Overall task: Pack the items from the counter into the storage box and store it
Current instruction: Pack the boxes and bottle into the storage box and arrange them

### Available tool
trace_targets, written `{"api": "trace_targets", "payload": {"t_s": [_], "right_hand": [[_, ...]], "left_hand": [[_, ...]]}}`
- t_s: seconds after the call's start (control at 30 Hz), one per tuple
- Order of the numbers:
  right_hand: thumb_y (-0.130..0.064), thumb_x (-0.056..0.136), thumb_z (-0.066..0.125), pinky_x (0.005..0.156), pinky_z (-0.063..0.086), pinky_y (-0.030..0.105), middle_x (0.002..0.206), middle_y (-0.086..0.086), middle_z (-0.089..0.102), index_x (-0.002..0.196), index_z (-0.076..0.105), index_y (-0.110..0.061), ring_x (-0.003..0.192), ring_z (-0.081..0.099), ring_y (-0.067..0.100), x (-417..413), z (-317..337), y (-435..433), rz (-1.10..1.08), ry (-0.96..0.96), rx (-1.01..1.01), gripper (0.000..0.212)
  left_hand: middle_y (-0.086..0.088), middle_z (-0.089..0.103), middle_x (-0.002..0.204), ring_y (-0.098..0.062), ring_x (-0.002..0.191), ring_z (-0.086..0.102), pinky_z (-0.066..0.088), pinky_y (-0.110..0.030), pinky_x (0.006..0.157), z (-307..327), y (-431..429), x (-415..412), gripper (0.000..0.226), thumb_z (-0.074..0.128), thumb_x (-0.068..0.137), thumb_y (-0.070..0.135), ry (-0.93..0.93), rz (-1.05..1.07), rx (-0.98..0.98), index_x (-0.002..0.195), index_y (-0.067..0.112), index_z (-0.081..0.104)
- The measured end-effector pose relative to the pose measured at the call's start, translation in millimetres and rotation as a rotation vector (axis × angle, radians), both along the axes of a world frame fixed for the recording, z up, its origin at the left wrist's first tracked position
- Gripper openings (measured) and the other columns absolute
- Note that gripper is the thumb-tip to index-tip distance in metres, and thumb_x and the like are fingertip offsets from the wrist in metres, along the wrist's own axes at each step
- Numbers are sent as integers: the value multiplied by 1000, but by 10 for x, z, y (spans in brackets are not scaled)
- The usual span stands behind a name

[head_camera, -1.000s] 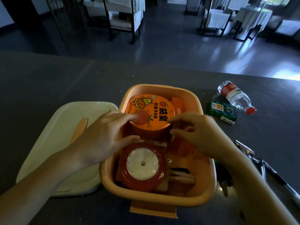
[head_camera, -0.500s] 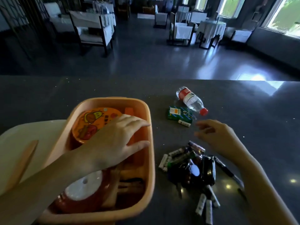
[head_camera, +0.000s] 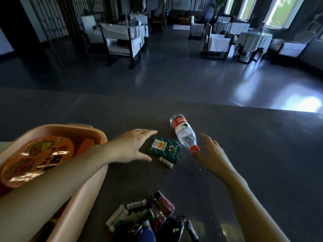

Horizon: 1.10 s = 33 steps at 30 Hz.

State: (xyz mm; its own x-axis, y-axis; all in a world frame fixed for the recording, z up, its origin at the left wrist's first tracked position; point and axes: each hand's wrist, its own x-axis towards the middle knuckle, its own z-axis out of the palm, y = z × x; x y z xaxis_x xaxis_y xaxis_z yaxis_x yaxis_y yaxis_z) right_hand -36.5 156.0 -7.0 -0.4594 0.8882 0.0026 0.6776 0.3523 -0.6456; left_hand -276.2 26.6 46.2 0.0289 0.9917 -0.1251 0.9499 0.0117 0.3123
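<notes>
The orange storage box (head_camera: 83, 193) stands at the left on the dark counter (head_camera: 253, 154), with an orange instant-noodle cup (head_camera: 38, 154) inside. My left hand (head_camera: 132, 145) is out over the counter, fingers spread, just left of a green carton (head_camera: 164, 149). My right hand (head_camera: 212, 152) is open with its fingers beside the red cap of a small water bottle (head_camera: 183, 133) lying on its side. A white battery (head_camera: 166, 162) lies against the carton's near edge. Neither hand holds anything.
A heap of batteries, keys and small dark items (head_camera: 148, 219) lies at the near edge between my forearms. Beyond the counter's far edge is a dining room with chairs and covered tables (head_camera: 122, 41).
Both hands left the box and moved to the right. The left hand now hovers by the green carton, and the right hand has gone forward to the bottle. The view turned to the right.
</notes>
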Motion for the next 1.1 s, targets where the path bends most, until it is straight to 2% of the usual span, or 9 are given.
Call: {"api": "trace_targets", "payload": {"t_s": [0.13, 0.33, 0.43, 0.53, 0.7, 0.77, 0.9, 1.03, 1.1], "right_hand": [[-38, 81, 62, 82, 41, 30, 132, 7, 46, 139, 27, -33, 113, 49, 23, -197, -78, 207, 83, 34, -39, 68], [-35, 81, 67, 90, 46, 41, 137, 8, 40, 143, 21, -32, 117, 47, 25, -429, -236, 348, 38, 67, -105, 78], [-29, 81, 68, 82, 45, 31, 135, 8, 44, 141, 28, -31, 114, 49, 23, -462, -294, 388, -21, 170, -106, 72], [-24, 80, 69, 83, 50, 32, 134, 5, 45, 139, 34, -31, 112, 50, 18, -437, -321, 390, -57, 261, -135, 69], [-21, 79, 71, 82, 48, 26, 131, 3, 53, 138, 40, -30, 110, 54, 17, -355, -303, 317, -83, 332, -111, 68], [-21, 78, 71, 75, 46, 22, 128, 1, 55, 137, 39, -32, 104, 55, 13, -339, -210, 259, -96, 348, -102, 68], [-24, 74, 74, 61, 35, 6, 100, -18, 55, 131, 44, -40, 78, 50, -8, -376, 183, 61, -61, 398, -5, 66], [-25, 72, 75, 56, 37, -1, 110, -14, 58, 132, 45, -38, 92, 55, 0, -524, 625, -250, 1, 451, 50, 68], [-28, 73, 74, 54, 38, 2, 115, -11, 60, 133, 42, -39, 92, 55, 0, -637, 812, -470, 60, 439, 74, 70]], "left_hand": [[2, 19, 154, -14, 141, 12, 14, -28, 111, -150, 350, -23, 95, 71, 74, 43, 43, 26, -81, 146, 29, 11], [-2, 20, 154, -16, 142, 11, 12, -30, 112, -443, 780, -94, 96, 73, 74, 36, 116, 28, -215, 146, 26, 11], [-4, 31, 149, -20, 136, 26, 26, -36, 110, -497, 910, -143, 95, 75, 73, 32, 84, 49, -256, 145, 28, 13], [-1, 37, 144, -18, 128, 38, 36, -34, 102, -481, 947, -167, 97, 76, 71, 31, 32, 55, -273, 145, 27, 14], [5, 41, 130, -11, 113, 45, 44, -31, 94, -230, 827, -200, 84, 74, 73, 36, 35, 28, -150, 141, 20, 27], [7, 40, 125, -8, 107, 46, 46, -30, 91, -58, 695, -232, 80, 74, 73, 36, 46, 35, -82, 138, 22, 31], [8, 40, 118, -8, 105, 44, 43, -29, 90, 301, 256, -374, 80, 76, 69, 41, 101, 53, 46, 135, 24, 35], [11, 36, 113, -7, 105, 42, 38, -24, 89, 627, -388, -654, 83, 78, 66, 39, 99, 157, 153, 136, 23, 35], [11, 35, 114, -6, 106, 40, 35, -22, 89, 733, -741, -840, 85, 78, 67, 39, 90, 234, 179, 138, 23, 34]]}}
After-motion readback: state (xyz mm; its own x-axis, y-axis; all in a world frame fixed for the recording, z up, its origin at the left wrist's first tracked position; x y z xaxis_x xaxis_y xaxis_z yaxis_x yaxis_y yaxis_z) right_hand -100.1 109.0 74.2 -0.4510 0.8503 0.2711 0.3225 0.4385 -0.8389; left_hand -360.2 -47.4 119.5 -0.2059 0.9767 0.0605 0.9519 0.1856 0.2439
